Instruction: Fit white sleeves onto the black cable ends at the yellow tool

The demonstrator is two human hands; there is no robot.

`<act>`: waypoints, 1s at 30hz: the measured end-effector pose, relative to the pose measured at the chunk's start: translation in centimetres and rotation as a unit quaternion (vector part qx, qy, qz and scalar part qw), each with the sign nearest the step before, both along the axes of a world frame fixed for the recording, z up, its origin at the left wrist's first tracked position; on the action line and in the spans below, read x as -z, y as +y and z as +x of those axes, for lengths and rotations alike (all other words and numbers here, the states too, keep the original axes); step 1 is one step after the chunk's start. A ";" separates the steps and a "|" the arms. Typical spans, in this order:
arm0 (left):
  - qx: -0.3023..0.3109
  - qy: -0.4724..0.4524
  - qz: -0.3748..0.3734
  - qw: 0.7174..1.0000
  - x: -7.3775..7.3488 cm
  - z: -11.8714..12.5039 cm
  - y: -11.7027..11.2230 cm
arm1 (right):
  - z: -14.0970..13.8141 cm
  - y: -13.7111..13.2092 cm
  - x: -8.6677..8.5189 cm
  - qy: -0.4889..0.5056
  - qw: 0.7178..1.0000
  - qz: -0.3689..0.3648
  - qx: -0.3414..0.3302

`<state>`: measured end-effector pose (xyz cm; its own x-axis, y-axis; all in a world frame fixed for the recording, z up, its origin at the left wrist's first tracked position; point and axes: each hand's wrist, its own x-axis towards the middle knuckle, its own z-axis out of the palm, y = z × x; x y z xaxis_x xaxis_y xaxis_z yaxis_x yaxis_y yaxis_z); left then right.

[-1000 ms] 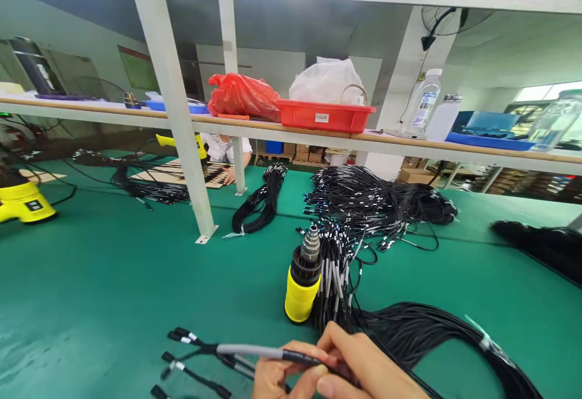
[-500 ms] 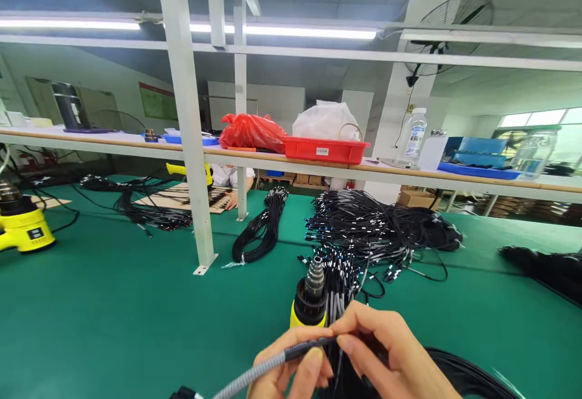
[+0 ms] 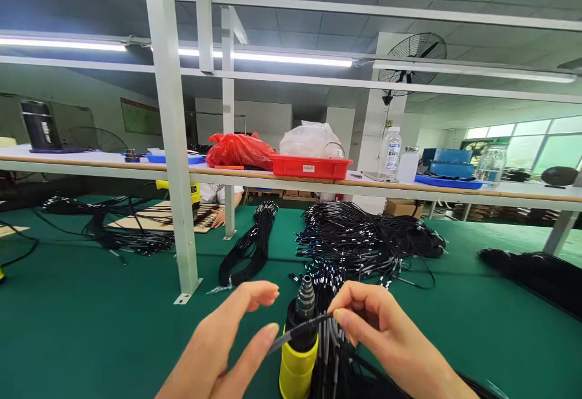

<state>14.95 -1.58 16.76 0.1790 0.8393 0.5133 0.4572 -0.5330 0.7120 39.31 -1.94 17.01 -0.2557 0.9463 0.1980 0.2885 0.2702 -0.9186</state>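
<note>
My right hand (image 3: 386, 329) pinches a black cable (image 3: 304, 327) near its end between thumb and fingertips. The cable slants down to the left, where a grey sleeved part reaches my left thumb. My left hand (image 3: 218, 344) is open, its thumb and fingers spread apart around empty air; the thumb tip is by the grey part, and I cannot tell whether they touch. Just behind the cable a yellow heat gun (image 3: 296, 367) stands upright, its stepped metal nozzle (image 3: 305, 298) pointing up. Beside it lie many black and grey cables (image 3: 328, 293), partly hidden by my right hand.
Bundled black cables (image 3: 254, 247) and a large cable pile (image 3: 364, 229) lie on the green table (image 3: 104, 320). A white post (image 3: 179, 205) rises at left. A shelf holds a red tray (image 3: 309, 168) and bottles (image 3: 392, 150). Another person's hand (image 3: 219, 217) shows behind.
My left hand has let go of the cable and opened, moving left. My right hand has risen slightly with the cable. The camera view has tilted up, showing more ceiling.
</note>
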 end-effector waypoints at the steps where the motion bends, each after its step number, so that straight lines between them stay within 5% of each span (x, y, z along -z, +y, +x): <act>1: 0.016 0.034 -0.022 0.999 0.0 0.2 0.4 | 0.0 0.1 0.0 0.008 1.000 -0.001 -0.003; 6: 0.136 0.108 -0.173 0.970 0.5 1.1 1.5 | 0.2 0.6 0.2 0.039 0.999 -0.006 0.001; 20: 0.118 0.169 -0.107 0.973 -2.5 2.1 7.2 | 0.1 4.2 0.7 0.042 0.998 0.032 0.032; 30: 0.116 0.199 -0.108 0.967 -2.0 2.7 9.7 | 0.4 6.1 1.6 0.023 0.997 0.033 0.062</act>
